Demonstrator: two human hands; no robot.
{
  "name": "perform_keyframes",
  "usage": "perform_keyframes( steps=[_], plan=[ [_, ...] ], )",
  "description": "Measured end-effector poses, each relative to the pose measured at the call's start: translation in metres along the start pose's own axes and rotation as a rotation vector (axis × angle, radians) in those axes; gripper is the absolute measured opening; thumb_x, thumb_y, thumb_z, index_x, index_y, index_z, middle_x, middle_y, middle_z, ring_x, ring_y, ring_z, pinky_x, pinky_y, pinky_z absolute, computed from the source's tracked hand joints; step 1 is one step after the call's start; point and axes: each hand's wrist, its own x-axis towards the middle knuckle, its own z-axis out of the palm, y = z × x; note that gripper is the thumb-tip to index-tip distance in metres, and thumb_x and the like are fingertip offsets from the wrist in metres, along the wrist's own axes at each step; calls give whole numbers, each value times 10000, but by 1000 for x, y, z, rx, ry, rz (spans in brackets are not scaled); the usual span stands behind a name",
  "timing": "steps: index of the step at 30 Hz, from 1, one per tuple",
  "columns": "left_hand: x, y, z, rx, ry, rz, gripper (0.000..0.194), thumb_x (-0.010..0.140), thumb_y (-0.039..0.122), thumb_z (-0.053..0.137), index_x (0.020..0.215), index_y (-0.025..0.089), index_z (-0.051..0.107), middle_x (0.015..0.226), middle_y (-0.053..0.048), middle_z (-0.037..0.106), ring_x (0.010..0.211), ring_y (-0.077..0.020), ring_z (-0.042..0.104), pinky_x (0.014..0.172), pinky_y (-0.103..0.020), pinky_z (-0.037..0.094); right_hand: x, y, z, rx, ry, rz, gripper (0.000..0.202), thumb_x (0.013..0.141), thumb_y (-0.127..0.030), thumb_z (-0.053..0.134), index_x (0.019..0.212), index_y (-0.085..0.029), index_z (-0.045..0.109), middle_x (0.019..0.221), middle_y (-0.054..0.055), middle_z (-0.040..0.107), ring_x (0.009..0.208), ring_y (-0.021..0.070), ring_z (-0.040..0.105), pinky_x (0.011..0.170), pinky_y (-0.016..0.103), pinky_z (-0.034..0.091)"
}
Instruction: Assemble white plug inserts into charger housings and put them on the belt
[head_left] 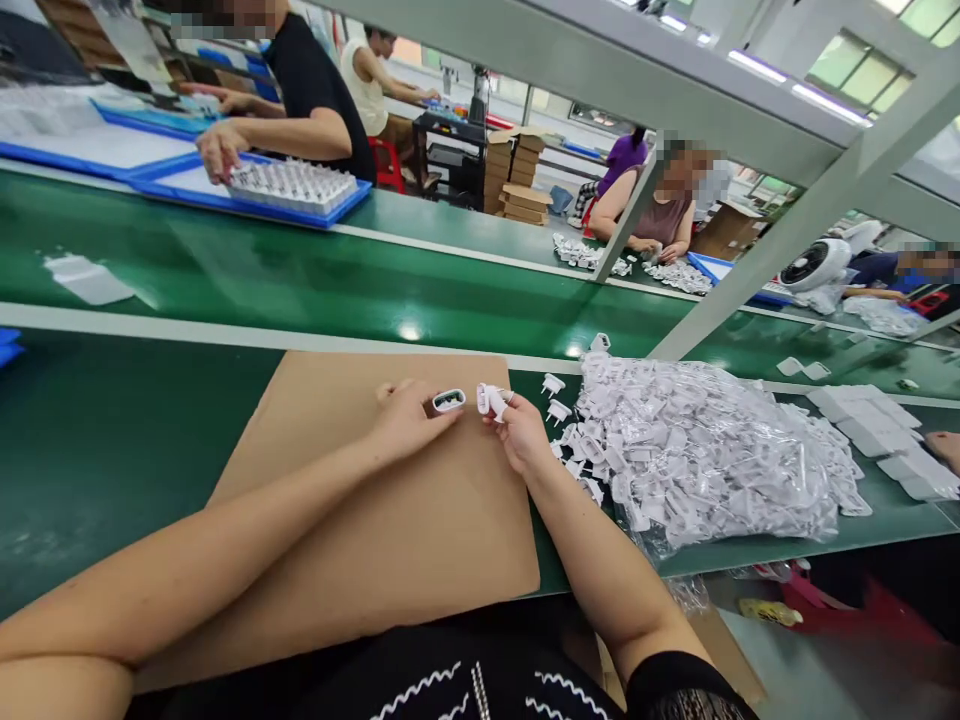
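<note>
Above a brown cardboard sheet (pixel 360 540), my left hand (pixel 409 420) grips a white oval plastic charger housing (pixel 449 401), its open end facing me and a dark inside showing. Close by on the right, my right hand (pixel 521 430) pinches a small white plug piece (pixel 493 401) between thumb and fingers. A narrow gap parts the two pieces. Loose white plug pieces with pins (pixel 557 411) lie just right of the cardboard, beside a big heap of white plug pieces in clear plastic (pixel 705 450).
White blocks or boxes (pixel 874 430) are stacked at the far right, near another person's hand (pixel 946 448). A green conveyor belt (pixel 337 300) runs beyond the bench. Across it, a person in black handles a filled white tray (pixel 292 187). A slanted metal post (pixel 750 260) rises behind the heap.
</note>
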Motion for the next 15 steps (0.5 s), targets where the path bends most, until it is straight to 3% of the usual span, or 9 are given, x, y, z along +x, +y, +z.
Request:
perform_keyframes(
  steps=[3,7,10,15],
  plan=[
    [-30,3,3,-84,-72,27,358,841,552,640,1045,279,751,1093,-54,734,1145,-300,582,1030,-482,285,-14,-9,4,-307,-21,-209,318,747,-390,772,988,-190,719,986,51,719,817,151,630,713,277,523],
    [-35,-3,9,-198,-86,59,681,681,630,795,1255,283,672,1261,-66,681,1213,-330,553,1038,-467,325,-29,-20,6,-844,-72,-594,225,926,-350,633,1084,-217,721,1050,65,701,952,189,627,883,347,524],
    [-31,-9,14,-236,-83,70,482,758,611,746,1097,269,717,1126,-47,717,1140,-314,589,1005,-456,344,-35,-19,7,-1202,-171,-793,237,961,-228,533,1125,-199,701,1034,90,677,1004,223,591,918,375,494],
    [-30,-10,17,-258,-79,73,321,785,539,726,937,257,725,1014,-26,737,1082,-300,613,977,-455,349,-36,-9,12,-1499,-284,-894,286,871,-107,509,1093,-159,682,939,96,601,899,233,518,800,349,448]
  ],
)
